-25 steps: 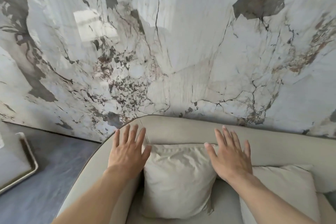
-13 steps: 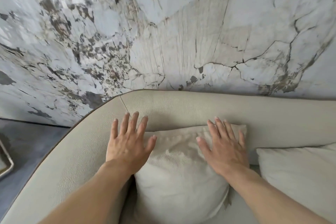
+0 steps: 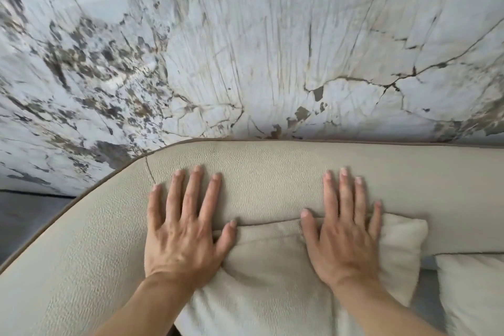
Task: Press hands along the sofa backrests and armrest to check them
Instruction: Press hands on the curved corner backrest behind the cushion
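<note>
both hands have slid up since half a second ago, fingertips off the cushion and onto the sofa backrest [image 3: 272, 172], which now fills more of the view. my left hand [image 3: 182, 229] lies flat, fingers spread wide, palm down on the beige textured leather where the backrest curves into the armrest [image 3: 68, 262], thumb touching the top edge of the pale cushion [image 3: 272, 281]. my right hand [image 3: 343, 237] is flat too, fingers closer together, palm resting on the cushion and fingertips on the backrest. neither hand grips anything. the backrest runs left to right across the frame, its top edge against the marble wall [image 3: 272, 49], bending toward me at the left. both forearms reach forward from the lower edge, fingers pointing at the wall. a second cushion [image 3: 474, 294] sits at the right.
</note>
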A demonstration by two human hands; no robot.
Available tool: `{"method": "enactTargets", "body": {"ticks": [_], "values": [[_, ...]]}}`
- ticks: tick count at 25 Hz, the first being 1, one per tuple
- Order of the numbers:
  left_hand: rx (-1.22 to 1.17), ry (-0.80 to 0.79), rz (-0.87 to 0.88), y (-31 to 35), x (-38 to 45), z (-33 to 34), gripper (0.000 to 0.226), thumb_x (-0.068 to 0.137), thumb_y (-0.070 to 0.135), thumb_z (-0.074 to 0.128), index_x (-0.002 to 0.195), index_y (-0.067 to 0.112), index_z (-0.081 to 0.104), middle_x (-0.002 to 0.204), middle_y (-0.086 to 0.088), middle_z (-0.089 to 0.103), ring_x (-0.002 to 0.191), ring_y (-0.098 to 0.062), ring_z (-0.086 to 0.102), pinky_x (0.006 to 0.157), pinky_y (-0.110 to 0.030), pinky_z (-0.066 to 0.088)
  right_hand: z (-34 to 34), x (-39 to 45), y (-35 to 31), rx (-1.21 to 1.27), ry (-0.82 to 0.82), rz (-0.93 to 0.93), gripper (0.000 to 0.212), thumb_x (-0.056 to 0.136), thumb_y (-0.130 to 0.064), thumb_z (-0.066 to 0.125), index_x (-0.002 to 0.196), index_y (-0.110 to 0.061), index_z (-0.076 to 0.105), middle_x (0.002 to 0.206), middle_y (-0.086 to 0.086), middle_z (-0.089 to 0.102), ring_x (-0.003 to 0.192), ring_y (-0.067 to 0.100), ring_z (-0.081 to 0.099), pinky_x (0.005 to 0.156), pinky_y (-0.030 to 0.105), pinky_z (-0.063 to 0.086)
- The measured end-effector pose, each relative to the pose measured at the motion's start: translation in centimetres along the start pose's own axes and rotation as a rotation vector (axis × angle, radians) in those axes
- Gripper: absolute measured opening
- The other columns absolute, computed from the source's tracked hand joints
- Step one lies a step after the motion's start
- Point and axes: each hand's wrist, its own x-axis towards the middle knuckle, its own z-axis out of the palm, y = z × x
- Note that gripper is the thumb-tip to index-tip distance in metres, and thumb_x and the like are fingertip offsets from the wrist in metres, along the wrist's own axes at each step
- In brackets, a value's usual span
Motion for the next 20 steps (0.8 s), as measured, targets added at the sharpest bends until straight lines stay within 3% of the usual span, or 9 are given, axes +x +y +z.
{"method": "enactTargets", "body": {"ticks": [3,11,20], "values": [[0.024,0.053,0.016,-0.2,0.6,0.8,0.079,0.083,0.064,0.034,0.15,0.022,0.024,0.155,-0.009,0.027,0.142,-0.034,0.023,0.116,-0.056,0.012,1.4,0.3,0.1,0.022,0.094,-0.004,0.075,0.086,-0.053,0.032,0.152,-0.022,0.014,0.16,0.007,0.018,0.148,0.028,0.009,0.116,0.055,0.003],[0.052,0.107,0.033,-0.9,3.4,1.5,0.077,0.084,0.063,0.035,0.149,0.022,0.026,0.154,-0.009,0.03,0.14,-0.034,0.027,0.114,-0.058,0.016,2.7,2.8,-0.8,0.013,0.168,0.026,0.074,0.085,-0.052,0.033,0.15,-0.018,0.022,0.158,0.009,0.023,0.146,0.03,0.015,0.115,0.058,0.007],[0.073,0.137,0.057,-1.5,7.0,2.5,0.077,0.085,0.063,0.033,0.149,0.023,0.025,0.155,-0.009,0.029,0.141,-0.034,0.027,0.115,-0.057,0.015,4.4,5.6,-1.2,-0.009,0.213,0.05,0.076,0.085,-0.053,0.033,0.152,-0.021,0.017,0.158,0.007,0.02,0.146,0.03,0.014,0.115,0.057,0.005]]}}
